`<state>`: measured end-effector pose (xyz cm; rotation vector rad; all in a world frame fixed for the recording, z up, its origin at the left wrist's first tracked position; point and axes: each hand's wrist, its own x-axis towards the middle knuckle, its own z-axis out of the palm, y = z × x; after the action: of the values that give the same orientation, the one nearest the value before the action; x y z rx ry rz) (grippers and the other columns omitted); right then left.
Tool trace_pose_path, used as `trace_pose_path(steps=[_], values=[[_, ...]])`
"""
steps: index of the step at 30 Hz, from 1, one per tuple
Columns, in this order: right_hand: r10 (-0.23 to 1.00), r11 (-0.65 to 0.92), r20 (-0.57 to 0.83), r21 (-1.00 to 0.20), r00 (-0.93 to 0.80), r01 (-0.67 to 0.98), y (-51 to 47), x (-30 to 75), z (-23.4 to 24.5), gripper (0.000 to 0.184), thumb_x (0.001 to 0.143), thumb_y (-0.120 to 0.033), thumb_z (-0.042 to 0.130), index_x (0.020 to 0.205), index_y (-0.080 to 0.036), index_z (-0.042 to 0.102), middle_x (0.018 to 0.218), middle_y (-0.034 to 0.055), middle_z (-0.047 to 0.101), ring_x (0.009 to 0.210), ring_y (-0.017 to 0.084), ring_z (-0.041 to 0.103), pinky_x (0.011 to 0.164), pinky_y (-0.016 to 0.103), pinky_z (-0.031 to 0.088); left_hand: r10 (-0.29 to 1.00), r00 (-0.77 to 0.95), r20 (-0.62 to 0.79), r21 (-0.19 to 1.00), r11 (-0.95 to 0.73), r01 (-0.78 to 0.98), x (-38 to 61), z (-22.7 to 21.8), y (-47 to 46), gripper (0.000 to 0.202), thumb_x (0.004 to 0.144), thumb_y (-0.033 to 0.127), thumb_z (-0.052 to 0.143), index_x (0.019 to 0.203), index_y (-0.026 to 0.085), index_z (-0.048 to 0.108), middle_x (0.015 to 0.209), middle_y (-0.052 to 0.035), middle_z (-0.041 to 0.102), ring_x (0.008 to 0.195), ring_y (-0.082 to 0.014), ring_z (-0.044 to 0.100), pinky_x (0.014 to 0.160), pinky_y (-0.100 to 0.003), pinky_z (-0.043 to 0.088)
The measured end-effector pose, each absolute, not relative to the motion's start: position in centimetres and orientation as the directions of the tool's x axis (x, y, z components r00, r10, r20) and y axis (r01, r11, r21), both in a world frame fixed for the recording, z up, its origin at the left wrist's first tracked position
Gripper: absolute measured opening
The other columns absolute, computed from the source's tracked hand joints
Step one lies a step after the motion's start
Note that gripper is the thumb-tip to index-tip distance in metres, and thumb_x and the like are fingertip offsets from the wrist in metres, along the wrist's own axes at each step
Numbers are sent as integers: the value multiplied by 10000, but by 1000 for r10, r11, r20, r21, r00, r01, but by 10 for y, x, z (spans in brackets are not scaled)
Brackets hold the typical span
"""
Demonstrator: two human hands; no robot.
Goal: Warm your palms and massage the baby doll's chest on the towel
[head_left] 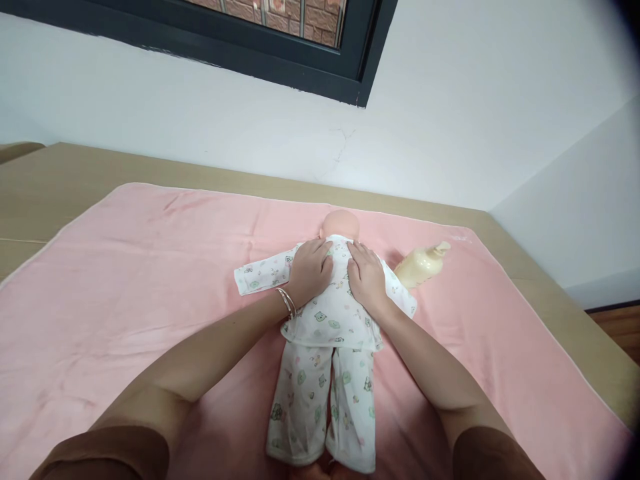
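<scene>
A baby doll (pixel 340 225) in white patterned pyjamas (pixel 325 347) lies lengthwise on a pink blanket (pixel 125 293), head away from me. My left hand (pixel 310 270), with bangles at the wrist, rests flat on the doll's left shoulder and chest. My right hand (pixel 367 277) lies flat on the other shoulder. The fingers of both hands are stretched out on the cloth and hold nothing. The doll's sleeves spread out to either side.
A cream pump bottle (pixel 423 265) lies on its side on the blanket just right of the doll. The blanket covers a tan bed or table (pixel 555 300) set against a white wall, under a dark-framed window (pixel 280 47).
</scene>
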<state>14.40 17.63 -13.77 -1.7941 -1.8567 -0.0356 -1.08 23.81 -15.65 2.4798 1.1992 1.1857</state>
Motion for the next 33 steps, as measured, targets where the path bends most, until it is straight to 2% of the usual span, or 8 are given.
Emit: trace_pose_path(steps=[11,21,33], values=[[907,128,419,-358,37,925,178,145,-140,478,966,-228,333,1414,-179,489,1465,101,490,1384,293,407,1144,538,322,716,385,582,437,-675,595,-11,-156,239,383,905,235,410,1234,154,590,1259,-123,631,1196,-267,549,1059,-469,422],[904,130,427,-346,32,929,177,145,-138,476,957,-219,340,1397,-154,507,1444,110,512,1362,291,433,1138,519,333,713,384,586,430,-675,599,-10,-157,239,378,904,232,410,1215,139,604,1249,-119,638,1186,-267,551,1052,-451,422],[890,165,455,-359,18,919,180,147,-140,460,951,-223,342,1367,-187,534,1383,81,573,1312,283,477,1114,502,360,715,398,575,440,-680,586,-11,-156,241,383,895,234,405,1212,155,605,1243,-117,647,1186,-267,557,1055,-464,420]])
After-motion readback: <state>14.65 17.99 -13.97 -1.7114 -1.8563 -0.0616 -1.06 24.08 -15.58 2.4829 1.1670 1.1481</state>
